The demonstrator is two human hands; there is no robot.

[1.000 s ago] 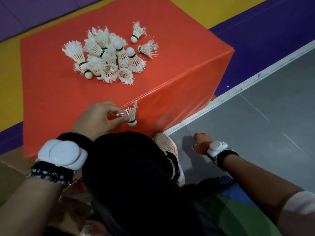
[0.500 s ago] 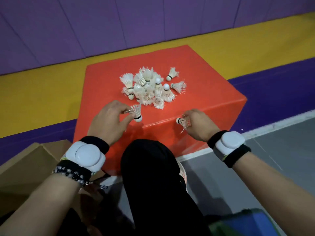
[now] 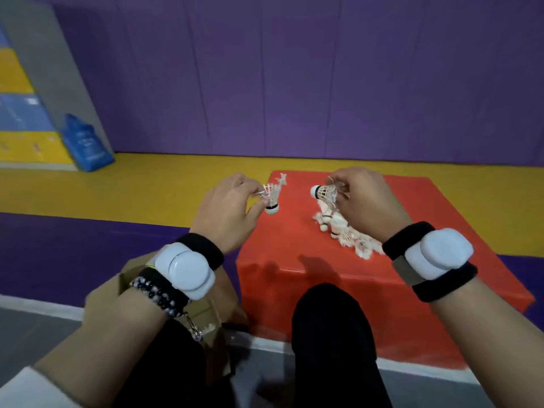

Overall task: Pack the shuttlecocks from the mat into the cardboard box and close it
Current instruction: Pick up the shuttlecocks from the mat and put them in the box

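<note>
My left hand (image 3: 226, 213) pinches a worn white shuttlecock (image 3: 272, 195) by its feathers, cork down, over the left edge of the red mat (image 3: 279, 242). In my right hand (image 3: 365, 204) is a second shuttlecock (image 3: 323, 192), cork pointing left, raised above the mat. A pile of white shuttlecocks (image 3: 350, 238) lies on the mat, partly hidden behind my right hand and wrist. The open cardboard box (image 3: 217, 316) sits on the floor below my left forearm, mostly covered by it.
My black-clad knee (image 3: 329, 313) rises in front of the mat. A purple padded wall (image 3: 294, 78) stands behind, with yellow and purple floor bands before it. A blue bag (image 3: 85, 145) leans at the far left by a grey cabinet.
Both hands have risen from the mat's front edge, each carrying its shuttlecock. The camera tilted up, so the wall fills the top and the pile now lies behind my right hand.
</note>
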